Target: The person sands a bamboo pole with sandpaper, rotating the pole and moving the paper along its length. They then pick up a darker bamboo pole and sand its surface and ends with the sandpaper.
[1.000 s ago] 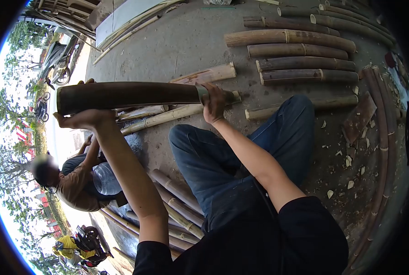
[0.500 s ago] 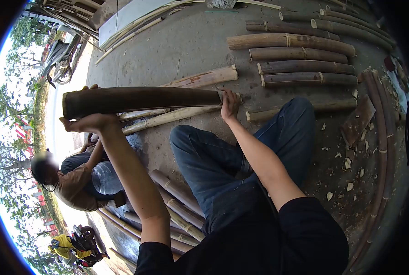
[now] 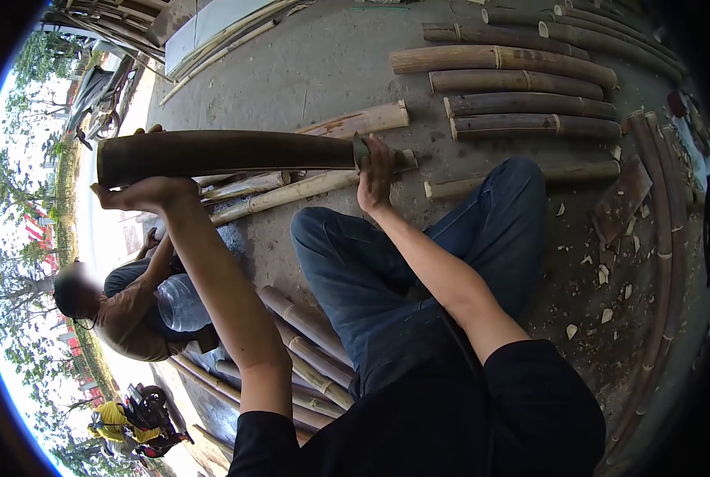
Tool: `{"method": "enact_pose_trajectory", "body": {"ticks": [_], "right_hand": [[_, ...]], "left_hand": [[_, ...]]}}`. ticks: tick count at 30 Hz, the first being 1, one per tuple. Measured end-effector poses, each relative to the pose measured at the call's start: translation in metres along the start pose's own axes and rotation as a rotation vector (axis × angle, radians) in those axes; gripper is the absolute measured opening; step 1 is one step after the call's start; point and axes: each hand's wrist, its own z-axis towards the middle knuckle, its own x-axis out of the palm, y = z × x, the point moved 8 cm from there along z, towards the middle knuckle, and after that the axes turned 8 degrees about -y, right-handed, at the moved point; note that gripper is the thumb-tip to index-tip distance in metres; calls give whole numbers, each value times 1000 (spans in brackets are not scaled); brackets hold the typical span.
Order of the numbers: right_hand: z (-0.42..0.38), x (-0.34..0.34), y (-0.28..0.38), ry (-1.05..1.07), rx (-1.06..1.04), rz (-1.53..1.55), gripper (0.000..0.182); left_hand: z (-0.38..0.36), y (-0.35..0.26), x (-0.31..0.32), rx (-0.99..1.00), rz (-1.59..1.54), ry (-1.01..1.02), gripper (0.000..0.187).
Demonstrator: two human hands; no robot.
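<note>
I hold a thick dark bamboo section (image 3: 227, 153) off the ground, lying level across the view. My left hand (image 3: 144, 193) cups its far end from below, fingers curled around the rim. My right hand (image 3: 375, 171) grips the other end, where a small grey-green piece (image 3: 360, 149) sits against the bamboo; I cannot tell what it is. My legs in blue jeans (image 3: 387, 278) are folded below the section.
Cut bamboo lengths (image 3: 522, 103) lie in a row on the concrete at the upper right, with paler pieces (image 3: 307, 189) under the held section and more poles (image 3: 307, 350) by my knee. Chips (image 3: 605, 278) litter the right. Another person (image 3: 124, 310) sits at the lower left with a water jug (image 3: 181, 306).
The bamboo section has shifted left and slightly up. My right hand has slid back around its end, after resting at the tip half a second ago.
</note>
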Motion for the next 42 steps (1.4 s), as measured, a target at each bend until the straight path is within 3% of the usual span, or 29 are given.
{"method": "enact_pose_trajectory", "body": {"ticks": [2,4,5,6,8,10,12,14,15,16,18,21,22,24,28,30,32,35,36,37,39,41,42], "right_hand": [[-3,-6,3,-35,-108,-47,50],[-15,-2,-90,-21,85,-153,48],[-12,-8,-115,39,355,-175,47],[-5,-9,-99,36,356,-174,47],[6,-4,-40,113,167,-97,46],[25,-5,54,18,-34,62,45],[29,-10,87,-58,-191,88,46],[19,-3,30,-35,-101,-1,45],[16,-5,-2,-47,82,-12,44],[14,-5,-19,-20,129,-89,44],[28,5,12,58,84,21,42],[83,12,164,116,34,274,41],[100,14,213,108,-39,356,42],[123,9,285,14,-174,450,44],[117,18,272,90,-238,464,45],[97,30,214,235,-86,277,46],[99,28,229,222,-127,259,46],[120,23,303,166,-242,323,48],[131,29,330,143,-270,356,49],[140,33,352,121,-299,392,50],[154,37,381,112,-370,341,51],[156,30,380,44,-429,361,50],[154,23,378,-19,-479,383,49]], "left_hand": [[1,2,-3,-38,28,-33,85],[4,0,-5,-4,22,-25,84],[6,4,-9,-35,-46,2,84],[10,3,-10,-35,-46,6,84],[13,12,-8,-115,-153,148,91],[12,18,2,-248,-235,280,90],[1,15,18,-336,-404,461,90],[-3,12,25,-260,-358,423,91],[-4,10,25,-200,-298,364,91],[-4,8,18,-151,-230,296,91],[-5,10,21,-170,-250,349,90],[-26,4,43,-362,-560,768,85],[-33,1,51,-362,-561,765,85],[-35,-9,49,-86,-231,370,95],[-34,-11,47,-62,-169,361,92],[-26,-8,39,-52,-174,301,94],[-20,-4,34,-74,-211,298,94],[-25,-11,41,-73,-205,412,94],[-24,-6,45,-449,-724,946,86],[-25,-9,37,-497,-774,1096,85],[-6,-12,29,-327,-617,852,82],[3,-21,17,-69,-114,438,79],[2,-26,15,-20,33,347,77]]}}
